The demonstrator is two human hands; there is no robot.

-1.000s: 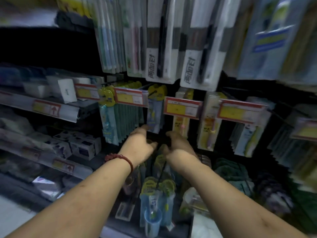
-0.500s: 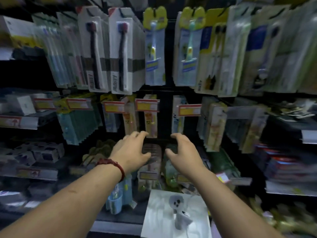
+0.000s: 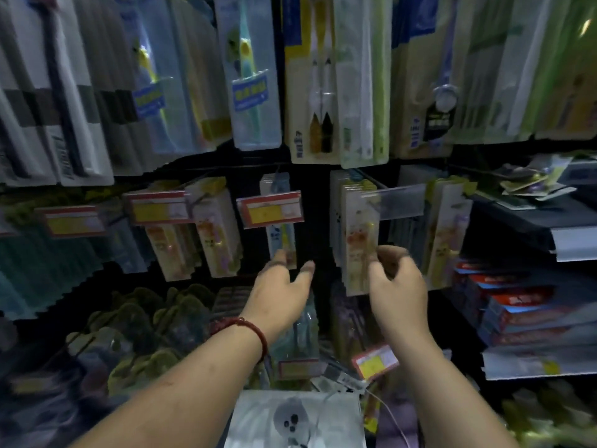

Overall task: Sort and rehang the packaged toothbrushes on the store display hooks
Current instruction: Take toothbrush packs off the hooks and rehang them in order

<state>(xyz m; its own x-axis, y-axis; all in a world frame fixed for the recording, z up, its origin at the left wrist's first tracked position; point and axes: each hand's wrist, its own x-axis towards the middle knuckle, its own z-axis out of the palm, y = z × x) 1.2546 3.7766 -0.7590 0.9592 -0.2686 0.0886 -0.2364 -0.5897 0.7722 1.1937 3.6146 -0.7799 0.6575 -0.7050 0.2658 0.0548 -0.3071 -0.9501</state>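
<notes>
Packaged toothbrushes hang in rows on display hooks. My left hand (image 3: pixel 281 292), with a red bead bracelet on the wrist, reaches forward with fingers spread. Its fingertips touch the bottom of a single blue-and-yellow toothbrush pack (image 3: pixel 280 234) behind a red-and-yellow price tag (image 3: pixel 270 209). My right hand (image 3: pixel 398 286) has its fingers curled at the lower right edge of a stack of white-and-orange toothbrush packs (image 3: pixel 355 234), thumb in front of the front pack. A clear tag holder (image 3: pixel 392 202) sticks out above that stack.
Larger toothbrush packs (image 3: pixel 255 88) hang in the row above. More packs (image 3: pixel 213 234) hang to the left, green-topped ones (image 3: pixel 145 315) below. Red boxes (image 3: pixel 523 305) sit on a shelf at right. A white package (image 3: pixel 297 418) lies below my arms.
The view has tilted up and closer to the rack. Both hands rose to the middle row; the right hand's fingers curled at a stack of packs.
</notes>
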